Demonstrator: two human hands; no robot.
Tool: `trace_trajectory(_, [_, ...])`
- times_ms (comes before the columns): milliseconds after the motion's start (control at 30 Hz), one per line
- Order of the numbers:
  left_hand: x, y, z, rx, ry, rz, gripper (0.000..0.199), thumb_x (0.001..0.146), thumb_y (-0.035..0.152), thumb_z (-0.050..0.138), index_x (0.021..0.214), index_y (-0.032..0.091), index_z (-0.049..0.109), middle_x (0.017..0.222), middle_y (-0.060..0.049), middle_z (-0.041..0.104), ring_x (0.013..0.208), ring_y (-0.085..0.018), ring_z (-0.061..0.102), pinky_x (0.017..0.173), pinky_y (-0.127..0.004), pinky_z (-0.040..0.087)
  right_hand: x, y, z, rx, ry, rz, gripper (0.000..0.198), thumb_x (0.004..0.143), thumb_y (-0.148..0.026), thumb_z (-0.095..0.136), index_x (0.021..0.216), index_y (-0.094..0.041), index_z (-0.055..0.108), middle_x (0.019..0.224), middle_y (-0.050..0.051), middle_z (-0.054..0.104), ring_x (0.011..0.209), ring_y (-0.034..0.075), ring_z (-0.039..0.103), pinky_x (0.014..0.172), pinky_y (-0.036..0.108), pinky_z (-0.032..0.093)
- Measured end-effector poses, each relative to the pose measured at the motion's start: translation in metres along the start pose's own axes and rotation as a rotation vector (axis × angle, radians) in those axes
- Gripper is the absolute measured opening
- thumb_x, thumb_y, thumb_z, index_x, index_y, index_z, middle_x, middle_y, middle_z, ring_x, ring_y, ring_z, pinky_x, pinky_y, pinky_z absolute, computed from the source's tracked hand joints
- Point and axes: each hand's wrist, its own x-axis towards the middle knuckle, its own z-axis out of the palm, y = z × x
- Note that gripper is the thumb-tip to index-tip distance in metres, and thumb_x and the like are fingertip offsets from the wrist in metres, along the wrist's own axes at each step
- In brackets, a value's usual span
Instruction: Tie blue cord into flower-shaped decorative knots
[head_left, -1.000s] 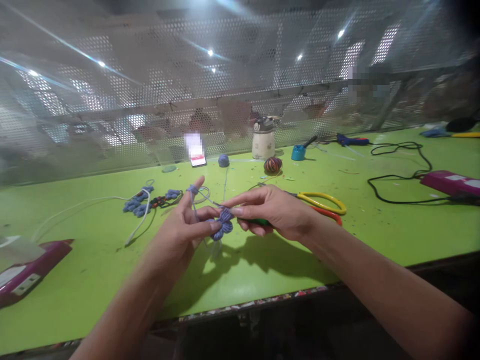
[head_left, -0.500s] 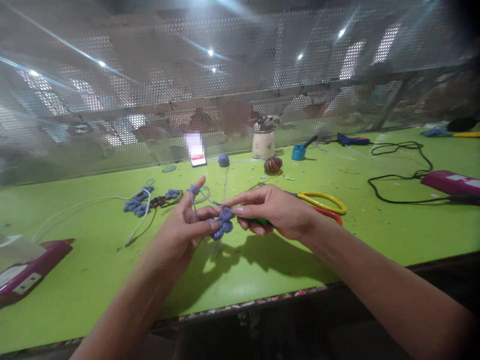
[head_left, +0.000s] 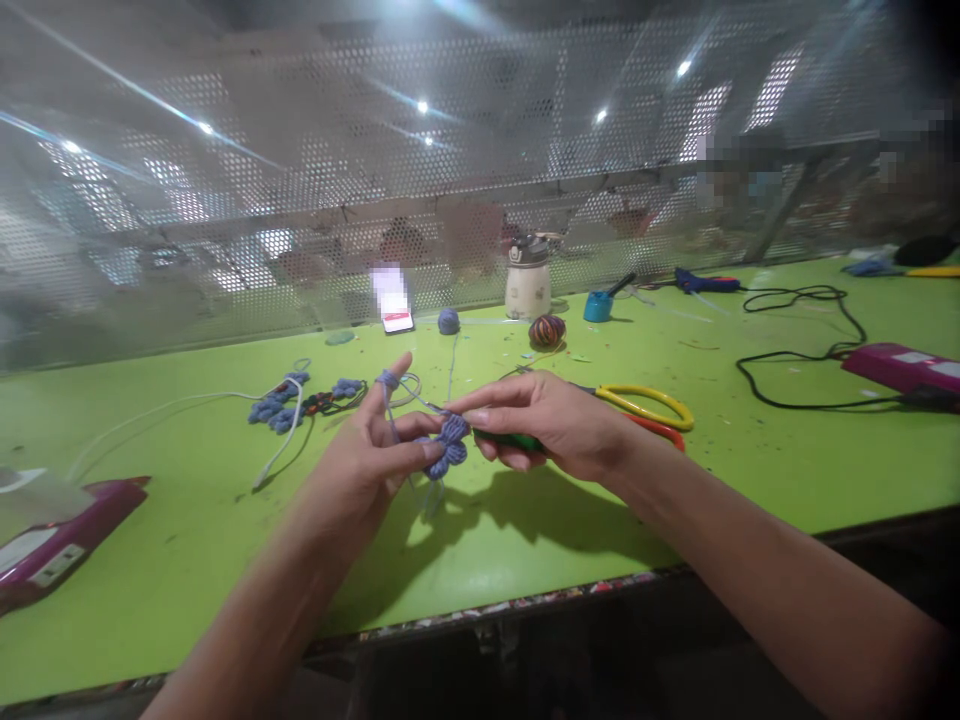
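Working a blue flower [head_left: 453, 450] held just above desk [head_left: 225, 610], approx. centre, btwn both hands. L hand [head_left: 379, 440]: fingers grasping flower, thumb pressed on its near L side; index raised w/ yarn [head_left: 388, 379] wrapped round it, strand running down twd flower. Loose yarn tails hang below flower. R hand [head_left: 536, 420]: fingers closed round green tool [head_left: 514, 441], thumb & index tips together at upper R edge of flower; thin shaft shows past fingertips, tip too small to make out. Behind hands: blue ball [head_left: 448, 321], strand leading from it back twd hands; striped ball [head_left: 547, 331] to its R, nr foot of bottle [head_left: 528, 285], upright. Phone [head_left: 395, 310] propped L of blue ball, screen lit. Blue pot [head_left: 598, 306] R of bottle, dark stick leaning out. Scissors [head_left: 649, 405] flat just beyond R hand, one yellow & one orange handle, blades partly hidden by hand. L of hands: more blue pieces [head_left: 276, 410] in small pile, white cable [head_left: 298, 408] lying across, its end on desk nearer viewer. Purple power strips at both sides: L strip [head_left: 90, 535] w/ white adapter, R strip [head_left: 900, 368] w/ black cord. Mesh screen [head_left: 450, 200] along far edge.
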Motion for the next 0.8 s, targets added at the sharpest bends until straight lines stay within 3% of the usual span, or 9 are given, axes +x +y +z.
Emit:
trace_trajectory(367, [0.0009,0.0001,0.0011,-0.004,0.005,0.007,0.108,0.063,-0.003,0.078,0.153,0.019,0.021,0.080,-0.004,0.072,0.075,-0.016,0.067,0.070,-0.023,0.052,0.0007,-0.0036,0.0010,0.044,-0.008,0.028,0.029,0.079,-0.018,0.071,0.107,-0.014,0.074,0.054,-0.002,0.061,0.040,0.005,0.046,0.038,0.017,0.026])
trace_trajectory(800, [0.0018,0.0001,0.0009,-0.013,0.003,0.015,0.107,0.063,-0.004,0.077,0.152,0.018,0.023,0.080,-0.003,0.073,0.074,-0.015,0.067,0.069,-0.021,0.051,0.0009,-0.0019,-0.0024,0.087,-0.041,0.031,0.026,0.087,-0.015,0.062,0.111,-0.013,0.073,0.062,0.001,0.065,0.043,0.004,0.050,0.041,0.016,0.036])
